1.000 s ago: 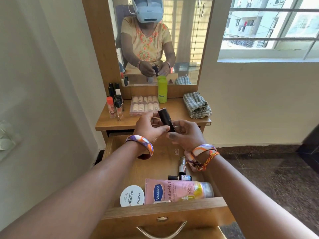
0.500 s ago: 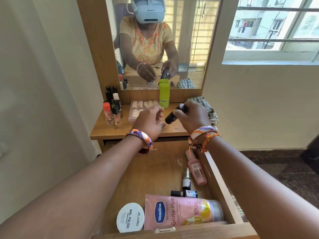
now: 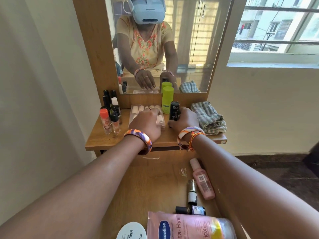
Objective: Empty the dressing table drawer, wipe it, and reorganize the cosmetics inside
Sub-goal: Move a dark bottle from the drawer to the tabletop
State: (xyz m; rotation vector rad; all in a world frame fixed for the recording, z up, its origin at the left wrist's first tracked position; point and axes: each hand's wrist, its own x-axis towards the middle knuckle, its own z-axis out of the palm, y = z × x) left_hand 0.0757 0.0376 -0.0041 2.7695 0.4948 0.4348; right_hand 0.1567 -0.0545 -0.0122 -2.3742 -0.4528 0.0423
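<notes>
Right hand [image 3: 185,120] grips black tube [image 3: 174,110] upright on tabletop [image 3: 101,138]; left hand [image 3: 146,124], fingers spread flat, rests on clear box [image 3: 138,110] just beside, gripping nothing.

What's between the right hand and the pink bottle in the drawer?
Nothing visible. The right hand is up on the tabletop, wrapped around the black tube. The pink bottle lies uncovered by the drawer's right wall, just under that wrist, with open drawer floor around it.

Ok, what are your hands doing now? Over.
Right hand standing black tube on tabletop beside green bottle. Left hand resting on clear nail box. Drawer not empty.
</notes>
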